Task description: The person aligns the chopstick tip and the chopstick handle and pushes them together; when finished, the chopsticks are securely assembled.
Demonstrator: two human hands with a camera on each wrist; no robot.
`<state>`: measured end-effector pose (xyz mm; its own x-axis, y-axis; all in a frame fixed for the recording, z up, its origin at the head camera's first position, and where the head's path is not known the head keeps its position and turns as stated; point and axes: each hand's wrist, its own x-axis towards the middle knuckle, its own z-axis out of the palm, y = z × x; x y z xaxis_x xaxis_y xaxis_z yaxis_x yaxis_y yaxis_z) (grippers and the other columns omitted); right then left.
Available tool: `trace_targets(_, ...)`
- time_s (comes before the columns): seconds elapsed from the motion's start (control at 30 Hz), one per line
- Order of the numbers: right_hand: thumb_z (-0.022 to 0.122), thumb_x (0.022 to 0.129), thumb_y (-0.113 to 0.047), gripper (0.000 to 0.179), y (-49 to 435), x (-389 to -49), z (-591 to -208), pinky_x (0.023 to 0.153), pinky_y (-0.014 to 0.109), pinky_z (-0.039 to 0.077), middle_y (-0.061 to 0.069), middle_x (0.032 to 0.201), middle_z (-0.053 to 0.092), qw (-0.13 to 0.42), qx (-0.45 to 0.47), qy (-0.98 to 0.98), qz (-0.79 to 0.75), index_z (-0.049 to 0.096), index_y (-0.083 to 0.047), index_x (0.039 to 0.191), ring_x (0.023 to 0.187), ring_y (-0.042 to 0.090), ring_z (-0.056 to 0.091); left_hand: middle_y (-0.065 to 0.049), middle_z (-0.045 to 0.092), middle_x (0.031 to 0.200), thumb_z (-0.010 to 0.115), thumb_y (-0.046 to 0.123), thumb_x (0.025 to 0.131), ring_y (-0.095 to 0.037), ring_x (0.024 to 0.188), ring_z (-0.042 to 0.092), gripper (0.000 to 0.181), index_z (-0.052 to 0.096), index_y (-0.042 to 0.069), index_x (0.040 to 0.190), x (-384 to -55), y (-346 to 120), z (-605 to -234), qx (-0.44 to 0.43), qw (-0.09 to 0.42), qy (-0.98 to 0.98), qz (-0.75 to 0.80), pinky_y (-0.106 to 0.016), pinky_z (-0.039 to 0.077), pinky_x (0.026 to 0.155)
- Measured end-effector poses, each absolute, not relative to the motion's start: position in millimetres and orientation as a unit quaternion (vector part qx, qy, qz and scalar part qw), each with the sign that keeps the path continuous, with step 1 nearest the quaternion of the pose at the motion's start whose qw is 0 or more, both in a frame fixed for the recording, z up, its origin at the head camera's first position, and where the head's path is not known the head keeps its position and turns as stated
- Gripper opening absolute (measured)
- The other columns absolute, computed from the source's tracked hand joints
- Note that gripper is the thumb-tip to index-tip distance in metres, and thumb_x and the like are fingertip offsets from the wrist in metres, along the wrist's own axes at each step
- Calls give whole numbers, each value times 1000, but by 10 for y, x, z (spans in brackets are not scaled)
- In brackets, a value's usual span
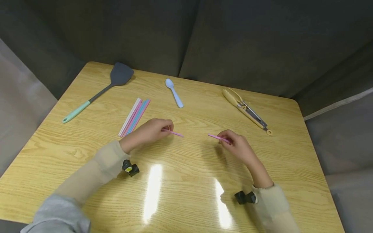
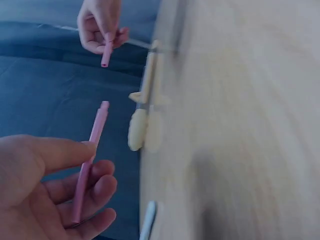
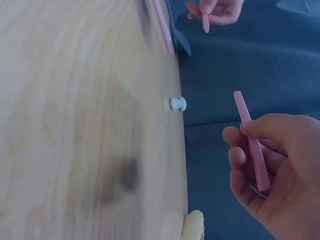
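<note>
In the head view my left hand (image 1: 152, 130) pinches a short pink straw (image 1: 177, 133) above the middle of the table. My right hand (image 1: 237, 147) pinches a second short pink straw (image 1: 215, 136). The two straws point toward each other with a gap between their ends. The left wrist view shows a narrower tip on the left hand's straw (image 2: 92, 155), held between thumb and fingers. In the right wrist view, the thumb presses the other straw (image 3: 254, 145) against the curled fingers, its far end sticking out.
White, pink and blue straws (image 1: 134, 117) lie in a row beyond my left wrist. A dark spatula (image 1: 120, 74) with a green handle lies at the back left. A light blue spoon (image 1: 174, 92) is at the back middle, yellow tongs (image 1: 246, 110) at the right. Dark curtains (image 1: 233, 42) stand behind the table.
</note>
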<state>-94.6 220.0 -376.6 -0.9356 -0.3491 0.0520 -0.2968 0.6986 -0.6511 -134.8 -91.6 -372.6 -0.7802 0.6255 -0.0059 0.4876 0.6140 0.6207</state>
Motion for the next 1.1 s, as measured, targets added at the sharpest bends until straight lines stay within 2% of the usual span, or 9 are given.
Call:
trace_targets(0.17, 55, 87, -2, 16, 2139, -1030, -3701, 59, 26, 46, 13, 85, 63, 37, -167, 913, -369, 59, -2, 102, 75, 20, 59, -3, 63, 89, 55, 14, 89, -16, 82, 58, 7, 60, 10, 92, -1424, -855, -3653, 287, 90, 889, 346, -30, 48, 71)
trace_targets(0.37, 54, 88, -4, 16, 2095, -1112, -3621, 57, 27, 44, 14, 88, 63, 31, -158, 906, -391, 59, -3, 103, 75, 21, 57, -1, 59, 82, 53, 17, 90, -14, 66, 47, 13, 61, 10, 98, -1464, -773, -3614, 262, 67, 883, 384, -27, 41, 59)
trace_targets(0.53, 55, 88, -4, 16, 2079, -1163, -3583, 53, 23, 41, 13, 87, 63, 21, -163, 899, -407, 60, -2, 102, 68, 18, 52, -2, 60, 87, 55, 14, 89, -13, 67, 46, 16, 66, 7, 99, -1488, -704, -3582, 259, 34, 876, 406, -25, 39, 58)
trace_targets(0.73, 58, 87, -10, 17, 2047, -1189, -3549, 50, 22, 38, 12, 84, 63, 23, -144, 896, -420, 62, -3, 101, 61, 15, 47, -3, 61, 83, 62, 12, 85, -12, 65, 46, 14, 69, 6, 96, -1479, -621, -3533, 277, -22, 856, 436, -22, 39, 57)
trace_targets(0.87, 58, 87, -14, 18, 2013, -1188, -3497, 49, 22, 36, 11, 84, 62, 38, -126, 895, -427, 63, -3, 102, 60, 13, 44, -3, 59, 81, 63, 11, 83, -11, 63, 45, 13, 70, 6, 94, -1469, -583, -3531, 290, -35, 840, 456, -22, 39, 55)
trace_targets(1.1, 55, 88, -3, 16, 1876, -1081, -3240, 50, 21, 36, 18, 83, 62, 40, -132, 891, -433, 61, 5, 100, 59, 10, 43, -5, 61, 84, 63, 10, 83, -12, 63, 46, 13, 70, 5, 94, -1465, -527, -3524, 308, -48, 834, 455, -22, 39, 54)
